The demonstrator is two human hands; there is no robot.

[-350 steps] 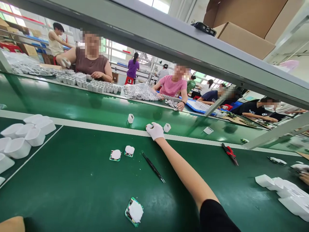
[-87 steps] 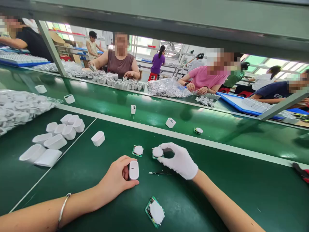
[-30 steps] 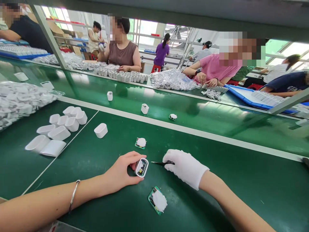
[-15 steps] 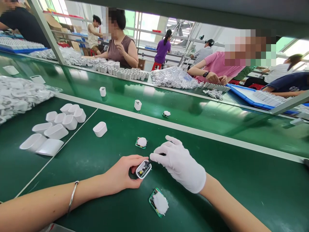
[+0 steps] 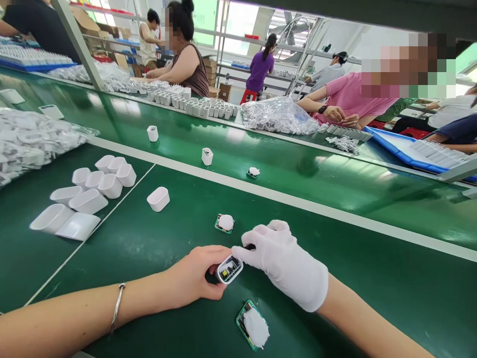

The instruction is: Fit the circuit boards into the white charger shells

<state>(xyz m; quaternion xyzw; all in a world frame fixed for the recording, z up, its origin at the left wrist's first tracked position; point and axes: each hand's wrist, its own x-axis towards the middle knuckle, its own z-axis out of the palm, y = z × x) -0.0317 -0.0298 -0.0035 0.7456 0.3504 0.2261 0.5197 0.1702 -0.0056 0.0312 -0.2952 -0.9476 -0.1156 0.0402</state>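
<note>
My bare left hand (image 5: 194, 282) grips a small white charger shell (image 5: 230, 269) lying on the green mat, its open end up so the circuit board inside shows. In a white glove, my right hand (image 5: 285, 263) is closed on black tweezers (image 5: 249, 247), whose tip sits at the shell's opening. A green circuit board with a white pad (image 5: 254, 326) lies just in front of my hands. Another such board (image 5: 225, 223) lies a little beyond them.
Empty white shells (image 5: 99, 185) cluster at the left, with one apart (image 5: 158, 198). A bag of white parts (image 5: 30, 144) sits far left. Single shells (image 5: 206, 156) and a board (image 5: 253, 172) ride the conveyor belt (image 5: 335, 184). Other people work across it.
My right hand picked up the tweezers from the mat and brought their tip to the shell's open end. Items on the belt drifted left. My left hand stays on the shell.
</note>
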